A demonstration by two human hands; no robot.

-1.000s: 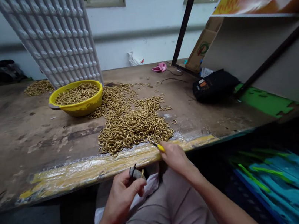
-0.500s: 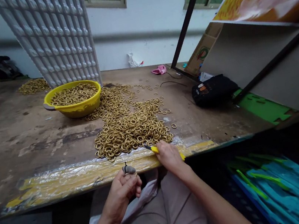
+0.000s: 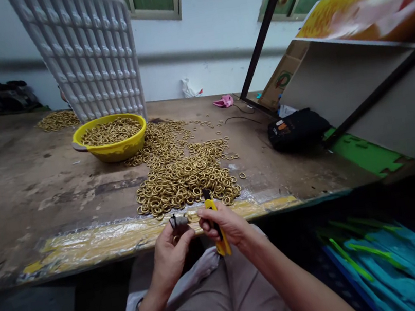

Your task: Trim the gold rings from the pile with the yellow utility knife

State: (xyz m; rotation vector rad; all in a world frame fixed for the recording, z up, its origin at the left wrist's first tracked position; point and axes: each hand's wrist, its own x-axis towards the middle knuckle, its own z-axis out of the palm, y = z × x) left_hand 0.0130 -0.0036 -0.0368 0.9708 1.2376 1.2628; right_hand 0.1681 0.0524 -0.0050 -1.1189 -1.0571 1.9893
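Note:
My right hand [image 3: 225, 224] is closed around a yellow utility knife [image 3: 223, 244], its dark tip pointing up toward the heap of rings. My left hand [image 3: 172, 257] is curled, with a grey cover [image 3: 179, 221] tied by black string on the index finger. A gold ring [image 3: 192, 218] shows between the two hands, at the left fingertips and touching the right fingers; the exact grip is partly hidden. Just beyond both hands lies a heap of gold rings [image 3: 189, 179] on the wooden table [image 3: 93, 203], whose front edge bears yellow tape [image 3: 99, 242].
A yellow basin [image 3: 117, 151] full of rings stands at the left, before an upright grey ribbed panel [image 3: 98, 52]. To the right are a black bag [image 3: 297, 129], a pink cloth [image 3: 224, 101] and a dark metal frame [image 3: 261, 33]. Blue-green pieces [image 3: 398, 257] lie low at the right.
My right hand has come left from the heap's edge to meet my left hand, and the knife has turned more upright. The left hand has risen slightly. A ring now shows between them.

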